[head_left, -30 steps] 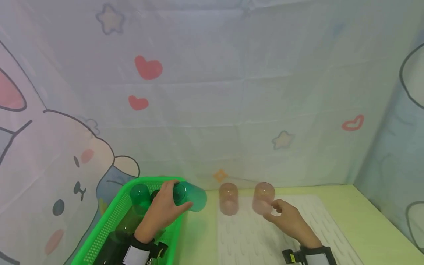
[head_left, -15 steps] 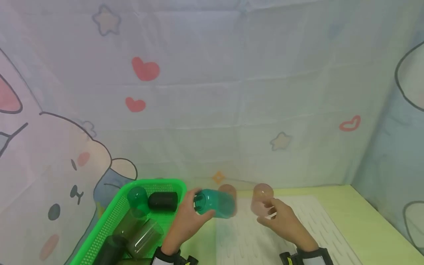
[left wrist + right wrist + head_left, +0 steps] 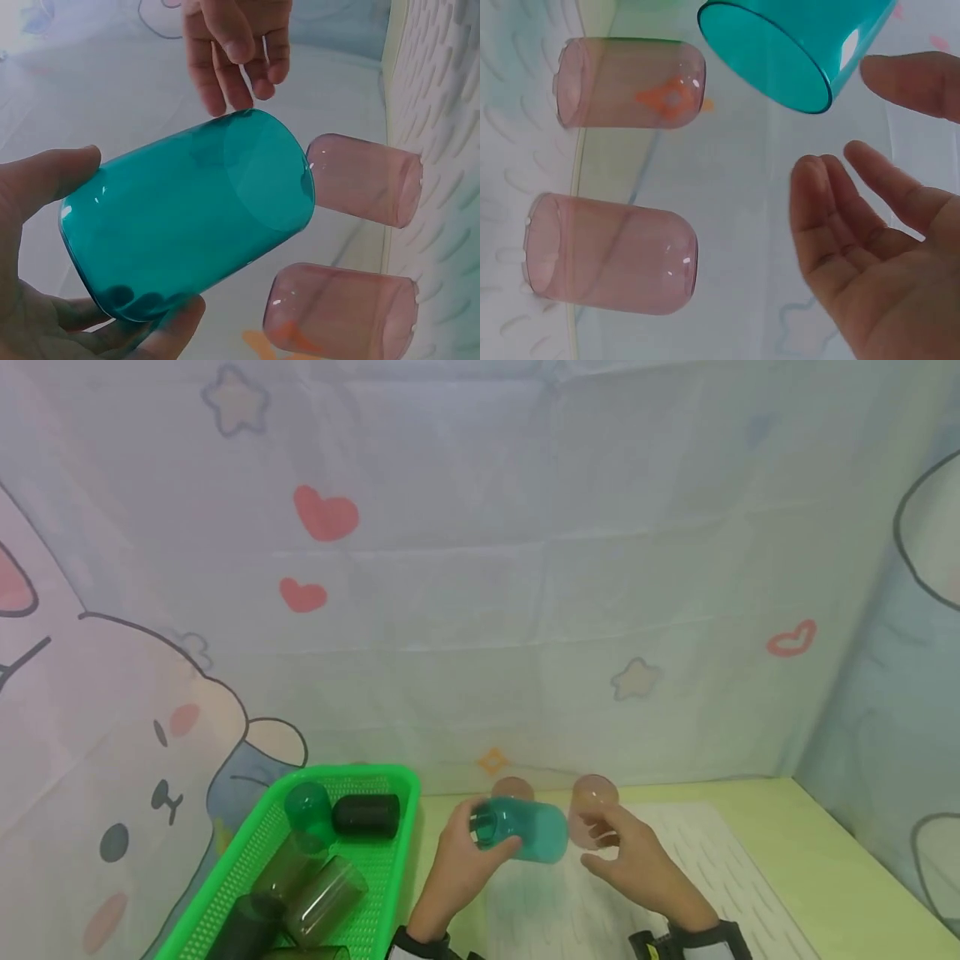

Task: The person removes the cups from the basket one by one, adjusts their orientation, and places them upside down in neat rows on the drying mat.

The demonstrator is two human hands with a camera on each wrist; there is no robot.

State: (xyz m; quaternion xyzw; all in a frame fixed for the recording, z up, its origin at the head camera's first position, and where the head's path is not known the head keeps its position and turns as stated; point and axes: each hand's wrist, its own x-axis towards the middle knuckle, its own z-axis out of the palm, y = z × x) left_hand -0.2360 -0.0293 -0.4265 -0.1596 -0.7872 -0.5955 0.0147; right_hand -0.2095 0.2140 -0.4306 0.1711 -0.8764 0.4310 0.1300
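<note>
My left hand point(image 3: 461, 868) grips a translucent teal cup point(image 3: 536, 831) round its base end, holding it sideways above the white ridged mat point(image 3: 570, 918). In the right wrist view the rim of the teal cup point(image 3: 769, 60) faces my right hand point(image 3: 885, 240). That hand is empty, its fingers loosely bent and its thumb apart from them, just right of the teal cup. Two pink cups stand upside down at the mat's back edge: the left pink cup point(image 3: 513, 788) is mostly behind the teal one, and the right pink cup point(image 3: 592, 802) is partly behind my right fingers.
A green plastic basket point(image 3: 405, 852) stands at the left. In it lie a teal cup point(image 3: 308, 810), a black cup point(image 3: 366, 815), a clear brownish cup point(image 3: 327, 900) and other dark cups. A printed cloth point(image 3: 480, 568) hangs behind the pale yellow table point(image 3: 840, 868).
My left hand has carried the teal cup rightward from over the basket's edge to above the mat. My right hand has drawn slightly away from the right pink cup, its fingers looser.
</note>
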